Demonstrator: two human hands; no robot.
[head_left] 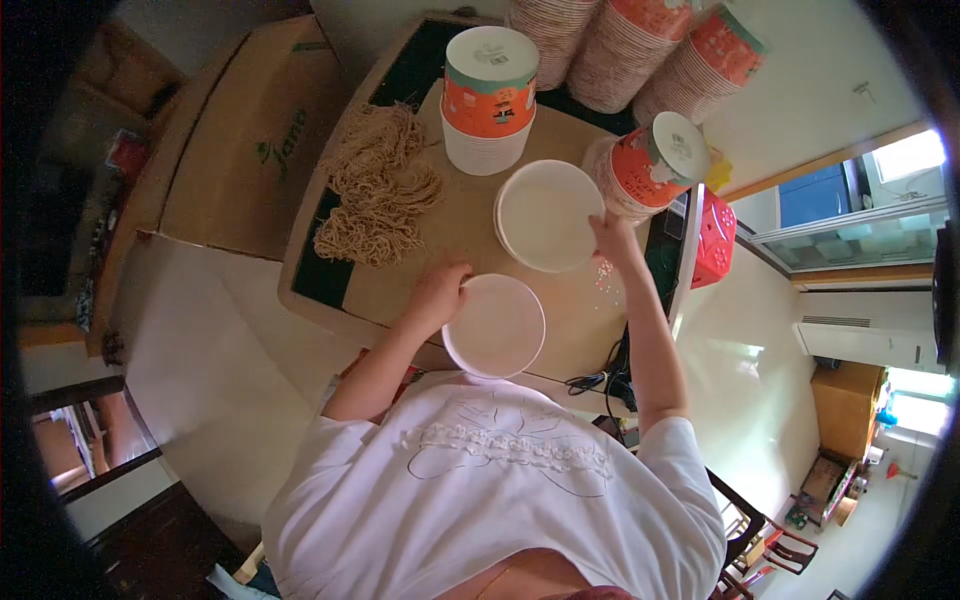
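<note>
My left hand (437,297) is closed on the rim of a white round paper tub (495,326), which sits open-mouthed at the near table edge, close to my shirt. Farther off and a little to the right, a wider-looking white paper tub (548,217) stands with its mouth toward me; a second rim shows along its left side. The fingers of my right hand (613,240) are closed at its right rim. Both tubs look empty inside. A tangled heap of beige cords (380,185) lies beyond my left hand. Small pale bits (604,280) are scattered beside my right forearm.
An upside-down stack of orange-printed tubs (490,98) stands at the back, another stack (655,165) at the right. Tall tub stacks (625,55) line the far edge. A cardboard box (245,140) is left; black cables (605,382) and a red stool (713,240) are right.
</note>
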